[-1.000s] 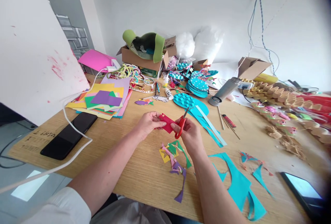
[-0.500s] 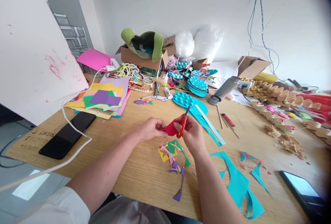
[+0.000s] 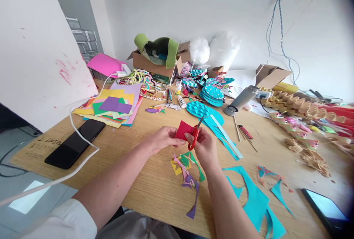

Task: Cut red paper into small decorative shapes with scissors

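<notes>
A small piece of red paper (image 3: 183, 130) is pinched at its left side by my left hand (image 3: 167, 137). My right hand (image 3: 204, 144) grips red-handled scissors (image 3: 194, 137), and its thumb also presses on the paper's lower right edge. The scissor blades point away from me, up and right, beside the paper and not across it. Just below my hands lie paper scraps in green (image 3: 195, 163), yellow, pink and purple (image 3: 195, 198). Large turquoise offcuts (image 3: 256, 202) rest right of my right forearm.
Stacked coloured paper (image 3: 110, 108) and a black phone (image 3: 74, 143) lie at the left, with a white cable (image 3: 83, 141) across them. A grey metal cylinder (image 3: 241, 101), turquoise discs (image 3: 211, 95) and a cardboard box (image 3: 155, 62) stand farther back. Another phone (image 3: 326, 209) is at right.
The red paper has turned more upright, so more of its face shows. Both hands still hold it, and the scissors stay in my right hand. The view has shifted slightly.
</notes>
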Demonstrator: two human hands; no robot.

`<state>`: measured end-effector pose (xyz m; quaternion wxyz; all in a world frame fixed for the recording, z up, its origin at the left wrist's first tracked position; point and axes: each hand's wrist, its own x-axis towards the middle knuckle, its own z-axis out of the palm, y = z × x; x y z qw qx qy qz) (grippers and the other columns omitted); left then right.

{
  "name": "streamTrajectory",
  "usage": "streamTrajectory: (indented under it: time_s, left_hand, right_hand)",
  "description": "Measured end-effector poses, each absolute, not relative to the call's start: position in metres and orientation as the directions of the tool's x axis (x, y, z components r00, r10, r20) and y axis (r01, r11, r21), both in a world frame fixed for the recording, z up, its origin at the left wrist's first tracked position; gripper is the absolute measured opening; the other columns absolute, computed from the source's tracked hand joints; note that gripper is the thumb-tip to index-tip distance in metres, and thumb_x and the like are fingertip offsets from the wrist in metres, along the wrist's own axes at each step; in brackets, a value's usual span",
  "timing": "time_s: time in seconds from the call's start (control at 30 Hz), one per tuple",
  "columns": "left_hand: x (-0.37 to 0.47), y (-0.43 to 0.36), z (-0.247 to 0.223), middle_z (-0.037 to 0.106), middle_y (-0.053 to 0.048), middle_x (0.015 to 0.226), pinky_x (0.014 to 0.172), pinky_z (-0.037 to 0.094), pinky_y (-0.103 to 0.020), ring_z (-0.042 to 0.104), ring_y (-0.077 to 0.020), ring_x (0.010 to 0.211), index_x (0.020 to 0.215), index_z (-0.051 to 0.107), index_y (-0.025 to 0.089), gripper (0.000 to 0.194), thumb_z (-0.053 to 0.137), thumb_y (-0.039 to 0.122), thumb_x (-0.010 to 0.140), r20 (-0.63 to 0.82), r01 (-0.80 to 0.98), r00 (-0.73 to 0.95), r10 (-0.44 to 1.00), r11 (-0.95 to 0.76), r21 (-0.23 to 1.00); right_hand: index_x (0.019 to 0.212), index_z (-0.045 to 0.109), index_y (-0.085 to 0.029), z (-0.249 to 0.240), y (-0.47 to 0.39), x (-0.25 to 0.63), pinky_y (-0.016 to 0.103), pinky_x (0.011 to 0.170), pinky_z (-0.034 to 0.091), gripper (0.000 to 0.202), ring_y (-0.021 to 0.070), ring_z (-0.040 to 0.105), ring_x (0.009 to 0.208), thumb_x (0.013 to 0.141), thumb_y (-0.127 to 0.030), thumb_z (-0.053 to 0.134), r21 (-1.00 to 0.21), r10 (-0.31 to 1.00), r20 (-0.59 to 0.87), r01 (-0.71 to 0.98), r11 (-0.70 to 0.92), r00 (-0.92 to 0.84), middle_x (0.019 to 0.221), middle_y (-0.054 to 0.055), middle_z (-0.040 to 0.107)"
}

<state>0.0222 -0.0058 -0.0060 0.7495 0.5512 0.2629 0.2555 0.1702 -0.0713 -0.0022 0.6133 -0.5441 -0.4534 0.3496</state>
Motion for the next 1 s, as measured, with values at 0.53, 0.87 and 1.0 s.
streamTrajectory:
  time_s: [0.53,0.87,1.0]
  left_hand:
    - [0.021,0.0,0.001,0.07,-0.007,0.069,0.057,0.048,-0.023,0.059,-0.01,0.056,0.072,0.071,0.01,0.026,0.084,0.02,0.051,-0.233,-0.406,0.464,0.854,0.439,0.802]
    - [0.027,-0.011,-0.001,0.07,-0.006,0.069,0.062,0.052,-0.026,0.064,-0.0135,0.061,0.074,0.07,0.009,0.029,0.085,0.017,0.051,-0.198,-0.387,0.509,0.837,0.429,0.816]
    - [0.028,-0.008,0.001,0.069,-0.004,0.067,0.062,0.05,-0.023,0.063,-0.0116,0.062,0.068,0.068,0.01,0.028,0.085,0.012,0.045,-0.235,-0.502,0.405,0.884,0.43,0.751]
  right_hand:
    - [0.074,0.058,-0.017,-0.003,-0.074,0.157,0.027,0.055,0.046,0.039,0.0158,0.057,0.058,0.07,-0.052,0.074,-0.991,0.953,0.105,0.107,0.077,0.285,0.062,0.002,0.06]
    - [0.074,0.056,-0.018,-0.007,-0.07,0.156,0.027,0.056,0.046,0.04,0.0162,0.058,0.059,0.071,-0.055,0.072,-0.988,0.918,0.156,0.066,0.142,0.366,0.065,0.002,0.061]
    - [0.07,0.054,-0.018,-0.007,-0.074,0.153,0.027,0.053,0.044,0.047,0.0169,0.058,0.057,0.08,-0.063,0.057,-0.97,0.953,0.136,0.234,0.072,0.269,0.061,0.004,0.06]
